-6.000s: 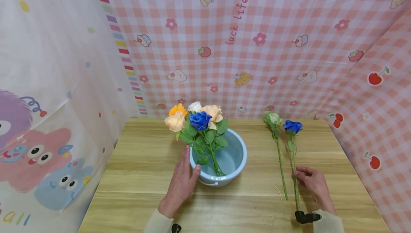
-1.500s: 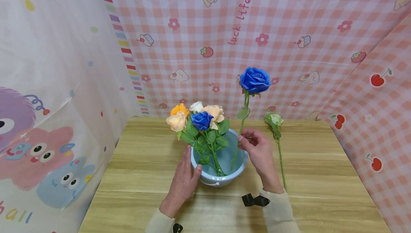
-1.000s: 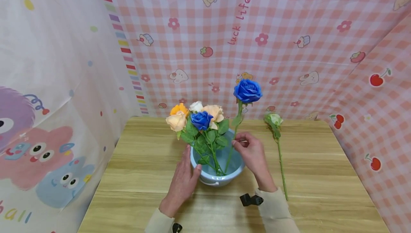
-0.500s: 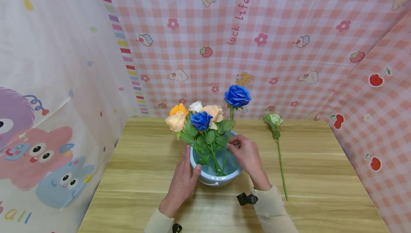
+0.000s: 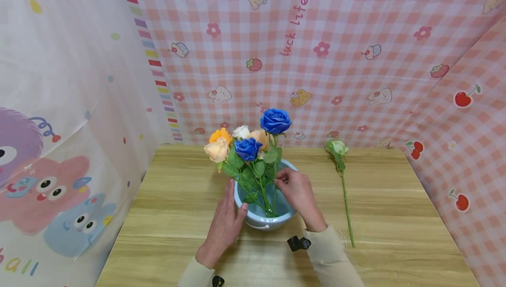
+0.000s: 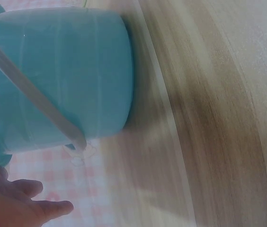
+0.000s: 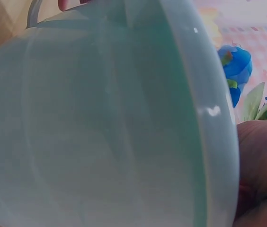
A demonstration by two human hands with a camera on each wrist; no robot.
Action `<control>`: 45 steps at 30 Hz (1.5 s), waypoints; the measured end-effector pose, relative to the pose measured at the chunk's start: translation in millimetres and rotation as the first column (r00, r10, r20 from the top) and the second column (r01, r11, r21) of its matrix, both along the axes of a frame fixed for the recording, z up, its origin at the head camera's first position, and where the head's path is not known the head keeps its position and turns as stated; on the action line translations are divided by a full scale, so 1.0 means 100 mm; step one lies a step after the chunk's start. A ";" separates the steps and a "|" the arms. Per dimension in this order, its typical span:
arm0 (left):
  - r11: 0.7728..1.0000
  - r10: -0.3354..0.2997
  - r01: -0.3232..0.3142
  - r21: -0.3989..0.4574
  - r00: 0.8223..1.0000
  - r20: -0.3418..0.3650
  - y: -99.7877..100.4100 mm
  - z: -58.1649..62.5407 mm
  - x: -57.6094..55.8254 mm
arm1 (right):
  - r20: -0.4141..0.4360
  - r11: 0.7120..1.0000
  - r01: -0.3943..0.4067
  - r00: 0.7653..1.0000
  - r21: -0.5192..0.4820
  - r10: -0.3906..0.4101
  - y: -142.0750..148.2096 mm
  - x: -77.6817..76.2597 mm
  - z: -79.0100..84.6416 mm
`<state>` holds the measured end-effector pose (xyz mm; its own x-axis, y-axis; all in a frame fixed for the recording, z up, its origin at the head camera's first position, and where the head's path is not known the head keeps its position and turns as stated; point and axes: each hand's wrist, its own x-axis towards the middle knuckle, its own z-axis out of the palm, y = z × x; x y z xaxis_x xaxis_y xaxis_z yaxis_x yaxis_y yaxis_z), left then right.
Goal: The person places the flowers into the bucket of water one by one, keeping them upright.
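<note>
A light blue bucket (image 5: pixel 294 210) stands on the wooden table, holding several artificial roses. My right hand (image 5: pixel 297 190) pinches the stem of a blue rose (image 5: pixel 276 121) over the bucket's right side; its lower stem reaches down inside. This bloom stands higher than the others. My left hand (image 5: pixel 224 223) rests against the bucket's left side with its fingers fairly straight. Beside it in the bucket are a second blue rose (image 5: pixel 247 148), an orange rose (image 5: pixel 220 135), a white rose (image 5: pixel 240 132) and peach roses (image 5: pixel 217 150). The left wrist view shows the bucket's wall (image 6: pixel 67 71) and handle (image 6: pixel 34 92).
A pale green-white rose (image 5: pixel 337 147) lies on the table (image 5: pixel 395 216) to the right, its stem pointing toward the front. Thin yellowish scraps (image 5: pixel 343 237) lie near that stem's end. A pink checked cloth (image 5: pixel 348 76) hangs behind the table.
My right hand picked up the blue rose from the table at the right, brought it over the bucket and moved it left toward the other roses. The left hand stayed at the bucket.
</note>
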<state>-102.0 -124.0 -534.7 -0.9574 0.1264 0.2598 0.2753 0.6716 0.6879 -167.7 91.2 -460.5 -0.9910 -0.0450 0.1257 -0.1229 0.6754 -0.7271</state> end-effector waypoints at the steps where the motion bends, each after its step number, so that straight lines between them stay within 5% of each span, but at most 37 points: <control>1: 1.000 0.000 0.000 0.001 1.000 0.002 0.00 0.00 0.00 | -0.001 1.000 -0.004 1.000 0.009 0.004 -0.01 0.00 0.00; 22: 1.000 0.001 0.000 0.009 0.999 -0.041 0.00 -0.02 0.00 | 0.034 0.974 -0.115 0.993 0.194 0.110 -0.08 -0.06 0.00; 38: 1.000 -0.002 0.002 0.002 0.999 -0.038 0.01 -0.03 0.00 | 0.027 0.981 -0.089 0.996 0.174 0.086 -0.06 0.00 0.00; 45: 1.000 -0.002 0.002 0.013 0.999 -0.034 0.00 -0.01 0.00 | -0.121 0.994 -0.044 0.991 0.102 0.057 0.01 0.14 -0.02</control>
